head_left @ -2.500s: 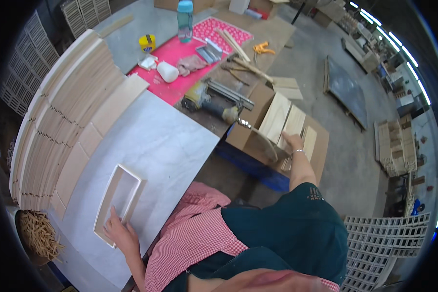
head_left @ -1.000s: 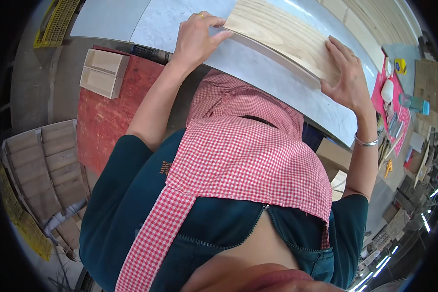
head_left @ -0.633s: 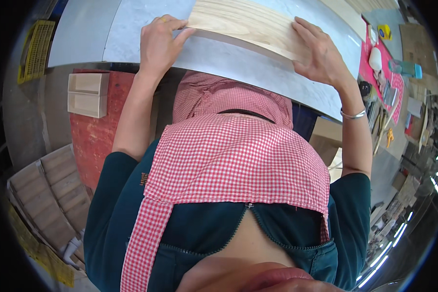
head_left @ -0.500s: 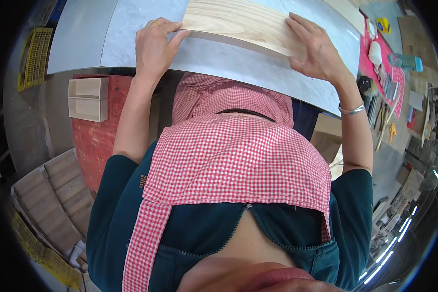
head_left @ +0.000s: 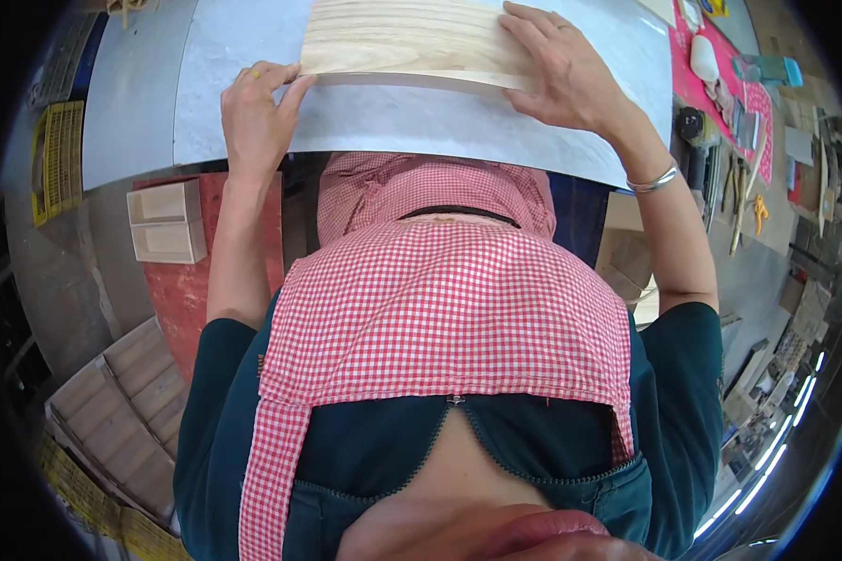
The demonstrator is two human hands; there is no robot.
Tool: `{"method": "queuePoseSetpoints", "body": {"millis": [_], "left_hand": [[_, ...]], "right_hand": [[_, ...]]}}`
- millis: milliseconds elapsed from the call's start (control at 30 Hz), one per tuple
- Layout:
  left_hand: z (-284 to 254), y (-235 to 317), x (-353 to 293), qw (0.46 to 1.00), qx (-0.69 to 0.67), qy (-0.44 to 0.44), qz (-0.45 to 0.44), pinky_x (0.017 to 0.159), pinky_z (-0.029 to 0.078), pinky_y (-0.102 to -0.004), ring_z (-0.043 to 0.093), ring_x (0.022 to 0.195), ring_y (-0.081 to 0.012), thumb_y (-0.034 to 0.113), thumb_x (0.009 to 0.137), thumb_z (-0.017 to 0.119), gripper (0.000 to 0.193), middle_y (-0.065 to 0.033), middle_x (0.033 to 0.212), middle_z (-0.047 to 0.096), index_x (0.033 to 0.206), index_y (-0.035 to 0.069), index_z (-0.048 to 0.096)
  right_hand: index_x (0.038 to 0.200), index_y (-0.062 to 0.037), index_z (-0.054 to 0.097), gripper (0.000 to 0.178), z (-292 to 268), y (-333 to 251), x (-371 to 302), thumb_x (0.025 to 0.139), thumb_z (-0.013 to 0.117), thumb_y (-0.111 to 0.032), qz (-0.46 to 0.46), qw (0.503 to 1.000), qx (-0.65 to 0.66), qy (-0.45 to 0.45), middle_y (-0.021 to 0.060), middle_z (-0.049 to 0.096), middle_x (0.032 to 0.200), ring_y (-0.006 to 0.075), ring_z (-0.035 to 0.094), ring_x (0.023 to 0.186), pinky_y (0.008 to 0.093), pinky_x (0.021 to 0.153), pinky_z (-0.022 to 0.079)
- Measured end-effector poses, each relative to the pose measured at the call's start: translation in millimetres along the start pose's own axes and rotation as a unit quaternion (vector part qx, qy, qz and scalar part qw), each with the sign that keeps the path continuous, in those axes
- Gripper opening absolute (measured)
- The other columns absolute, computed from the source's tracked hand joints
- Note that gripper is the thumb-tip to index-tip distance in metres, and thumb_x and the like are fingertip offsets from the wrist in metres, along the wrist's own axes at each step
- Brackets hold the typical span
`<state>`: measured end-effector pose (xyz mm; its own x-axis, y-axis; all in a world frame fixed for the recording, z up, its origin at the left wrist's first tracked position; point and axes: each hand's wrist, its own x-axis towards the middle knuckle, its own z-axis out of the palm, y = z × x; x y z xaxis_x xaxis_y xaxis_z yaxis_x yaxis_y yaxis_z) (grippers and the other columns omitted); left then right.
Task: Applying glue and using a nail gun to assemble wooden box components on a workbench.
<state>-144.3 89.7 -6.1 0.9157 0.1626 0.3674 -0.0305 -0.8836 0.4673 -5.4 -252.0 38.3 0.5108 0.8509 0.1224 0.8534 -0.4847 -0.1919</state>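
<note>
A pale wooden board [head_left: 412, 39] with visible grain lies on the grey-white work table [head_left: 374, 117]; its far side runs out of the picture. At the board's near left corner, my left hand [head_left: 257, 122] is closed, thumb and fingers pinching the edge. My right hand [head_left: 566, 75] grips the board's right end. Its fingers reach along that end and its thumb presses at the near edge. Below the near edge a narrow strip of the board's side shows.
A small two-part wooden box [head_left: 168, 222] stands on a red board [head_left: 173, 304] at the left. A yellow crate [head_left: 58, 164] is beyond it. On the right, a pink cloth [head_left: 688, 70] carries a white bottle [head_left: 704, 59] and a teal-capped clear bottle [head_left: 767, 70].
The whole view has turned, so table and board look more level. Both hands keep their hold on the board and appear farther left with it.
</note>
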Motion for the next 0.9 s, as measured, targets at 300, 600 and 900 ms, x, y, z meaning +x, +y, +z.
{"method": "queuePoseSetpoints", "body": {"millis": [300, 600, 900], "left_hand": [[-4.1, -1.2, 2.8, 0.999, 0.005, -0.042, -0.024, 0.072, 0.051, -0.0327, 0.064, 0.076, -0.0228, 0.013, 0.084, 0.080, 0.021, -0.0087, 0.088, 0.072, 0.098, -0.002, 0.078], [-7.6, 6.3, 9.3, 0.996, 0.019, -0.080, -0.034, 0.071, 0.050, -0.0326, 0.063, 0.076, -0.0220, 0.012, 0.084, 0.079, 0.020, -0.0084, 0.088, 0.072, 0.098, -0.003, 0.077], [-1.9, 1.6, 8.9, 0.994, -0.044, -0.081, -0.058, 0.071, 0.049, -0.0311, 0.062, 0.075, -0.0206, 0.009, 0.084, 0.079, 0.017, -0.0087, 0.086, 0.072, 0.096, -0.003, 0.077]], "right_hand": [[0.104, -0.0003, 0.072, 0.020, 31.6, -15.2, -90.3, 0.085, 0.077, -0.004, 0.232, 0.946, 0.111, 0.198, 0.0071, 0.069, 0.087, 0.0160, 0.060, 0.070, 0.0257, 0.066, 0.051], [0.091, 0.0011, 0.074, 0.006, 48.0, -35.4, -80.5, 0.085, 0.075, -0.001, 0.276, 0.931, 0.095, 0.220, 0.0059, 0.069, 0.080, 0.0148, 0.057, 0.062, 0.0269, 0.058, 0.047], [0.088, 0.0021, 0.074, 0.004, 46.3, -15.0, -79.3, 0.085, 0.074, 0.000, 0.236, 0.943, 0.095, 0.216, 0.0058, 0.068, 0.078, 0.0167, 0.054, 0.058, 0.0285, 0.056, 0.045]]}}
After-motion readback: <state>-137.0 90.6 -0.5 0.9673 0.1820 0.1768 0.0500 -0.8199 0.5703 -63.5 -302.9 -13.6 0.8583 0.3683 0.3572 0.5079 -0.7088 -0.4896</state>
